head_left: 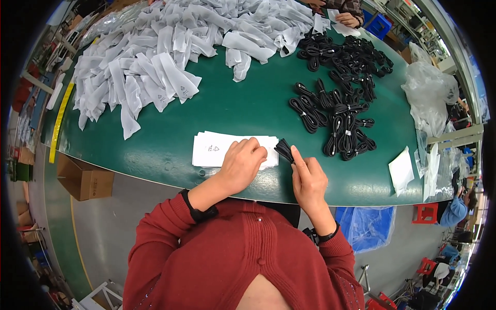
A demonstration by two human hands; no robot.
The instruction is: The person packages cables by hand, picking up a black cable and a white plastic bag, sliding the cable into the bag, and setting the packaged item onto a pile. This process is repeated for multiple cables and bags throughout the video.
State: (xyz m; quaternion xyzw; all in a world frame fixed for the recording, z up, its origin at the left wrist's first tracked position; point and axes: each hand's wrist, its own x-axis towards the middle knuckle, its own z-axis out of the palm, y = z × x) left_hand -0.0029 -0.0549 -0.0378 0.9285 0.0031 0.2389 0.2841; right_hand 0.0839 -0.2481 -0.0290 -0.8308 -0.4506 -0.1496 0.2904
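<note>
A stack of flat white bags [204, 150] lies at the table's near edge in front of me. My left hand [242, 164] rests over its right half, the fingers curled and pinched at the top bag near its right end. My right hand [309, 182] grips a coiled black cable [283, 150] between thumb and fingers. The cable's far end sits just beside the right end of the stack; whether it touches the bag I cannot tell.
Filled white bags [150, 77] form a big heap at the far left and middle. Bundled black cables [346, 119] lie in a pile to the right. Clear plastic [430, 82] hangs at the right edge. A co-worker's hand [347, 19] is at the far side.
</note>
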